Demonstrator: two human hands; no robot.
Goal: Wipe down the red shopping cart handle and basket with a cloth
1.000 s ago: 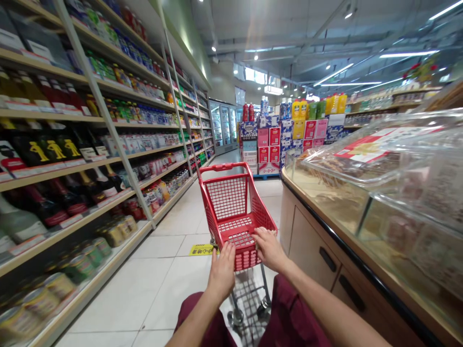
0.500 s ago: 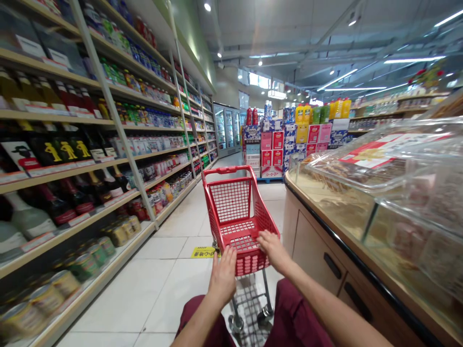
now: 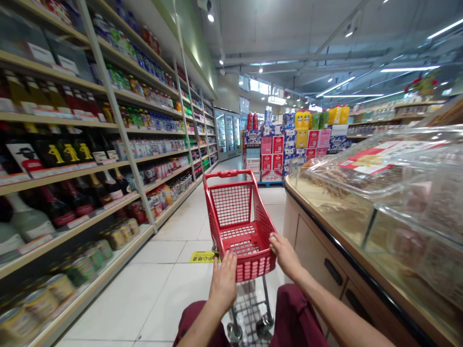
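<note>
At the red cart (image 3: 251, 228), we are steadying it best with even pressure, left hand (image 3: 223, 285) straight-fingered, right hand (image 3: 285, 253) curled, its grip unclear.

Left hand (image 3: 224, 282) hides part of red plastic mesh shopping cart's (image 3: 255, 270) near rim; right hand (image 3: 285, 255) covers near corner, grip unclear. Yellow rectangular floor sign's (image 3: 201, 256) right end partly hidden by left fingertips. Maroon trouser legs (image 3: 298, 315) cut by bottom edge. Yellow metal cans (image 3: 21, 313) blurred, low left. Clear plastic food trays (image 3: 369, 176) cut off right, contents blurry. White shelf labels (image 3: 77, 221) unreadable.
</note>
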